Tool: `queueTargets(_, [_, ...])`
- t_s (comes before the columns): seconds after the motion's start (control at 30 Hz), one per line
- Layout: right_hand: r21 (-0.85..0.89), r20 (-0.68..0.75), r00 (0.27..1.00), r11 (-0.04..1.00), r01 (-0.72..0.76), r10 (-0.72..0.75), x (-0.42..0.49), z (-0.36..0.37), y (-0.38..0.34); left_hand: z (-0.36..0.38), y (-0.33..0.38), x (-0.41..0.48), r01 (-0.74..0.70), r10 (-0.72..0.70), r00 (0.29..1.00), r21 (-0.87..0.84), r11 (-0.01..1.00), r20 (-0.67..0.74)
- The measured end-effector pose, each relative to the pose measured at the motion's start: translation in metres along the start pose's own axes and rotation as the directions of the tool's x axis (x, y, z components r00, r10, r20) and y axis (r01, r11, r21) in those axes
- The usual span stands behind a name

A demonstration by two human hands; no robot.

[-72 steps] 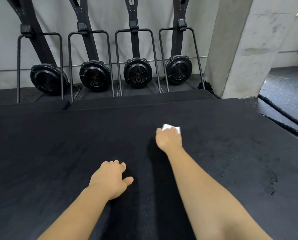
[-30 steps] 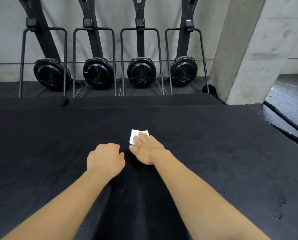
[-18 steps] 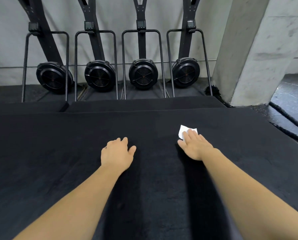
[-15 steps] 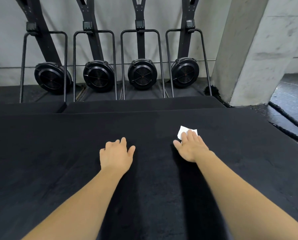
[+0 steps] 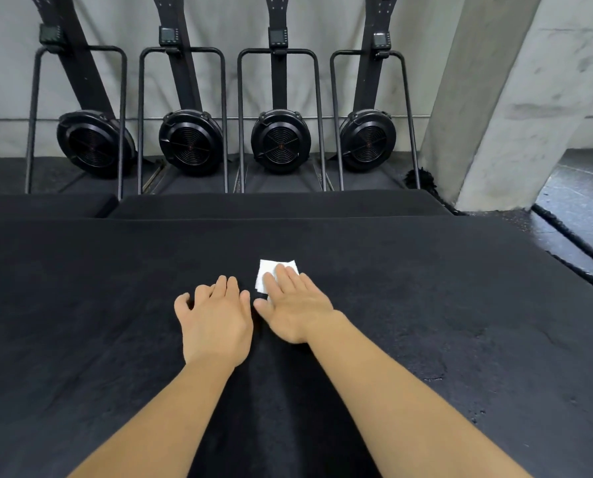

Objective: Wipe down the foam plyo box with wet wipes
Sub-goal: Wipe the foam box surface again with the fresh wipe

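Wipe (image 5: 269, 276) lies flat on the black foam plyo box (image 5: 81, 322), near its centre, pinned under the straight fingers of the right hand (image 5: 293, 312). That hand has swept in from three o'clock and now sits just beside the left hand (image 5: 215, 319), which is spread flat at the wipe's eight o'clock. Up at twelve o'clock, four black fan machines (image 5: 281, 143) line the wall, concrete pillar (image 5: 495, 115) at two.

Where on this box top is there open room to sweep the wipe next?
Bare foam plyo box lies left of the left hand, right of the right hand toward the edge by the floor, and between the wet wipe and the far edge. It is crowded only mid-box, where both hands nearly touch.
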State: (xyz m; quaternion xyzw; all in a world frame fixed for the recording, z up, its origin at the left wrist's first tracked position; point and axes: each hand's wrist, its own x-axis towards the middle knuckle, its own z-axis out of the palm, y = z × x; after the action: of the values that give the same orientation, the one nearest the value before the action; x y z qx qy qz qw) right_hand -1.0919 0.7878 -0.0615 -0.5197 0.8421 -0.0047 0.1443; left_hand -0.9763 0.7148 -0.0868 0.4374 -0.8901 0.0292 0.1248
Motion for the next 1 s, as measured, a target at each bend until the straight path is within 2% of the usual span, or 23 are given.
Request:
queueTargets(0.13, [-0.011,-0.070,0.998,1.000,0.006,-0.007,-0.010,-0.008,0.040,0.003,-0.001,0.001,-0.001,0.001,0.999,-0.015,1.000,0.038])
queueTargets(0.4, [0.030,-0.081,0.968,0.972,-0.235,0.236,-0.035,-0.016,0.125,0.003,-0.001,0.001,0.004,-0.004,0.999,-0.013,1.000,0.036])
queueTargets(0.63, [0.072,-0.023,0.913,0.912,-0.405,0.407,-0.016,-0.012,0.088,-0.001,0.002,0.000,0.011,-0.010,1.000,-0.055,0.998,0.017])
queueTargets(0.7, [0.082,-0.023,0.927,0.924,-0.372,0.375,-0.009,-0.010,0.064,0.000,0.001,0.000,0.007,-0.006,1.000,-0.049,0.999,0.020])
queueTargets(0.87, [0.073,-0.018,0.981,0.979,-0.189,0.191,0.009,0.002,0.000,0.000,0.001,-0.001,-0.008,0.008,1.000,-0.027,1.000,0.005])
queueTargets(1.0, [0.144,0.038,0.999,0.989,-0.027,0.021,0.017,-0.001,-0.020,0.003,-0.002,0.000,-0.017,0.018,0.998,-0.013,1.000,0.062])
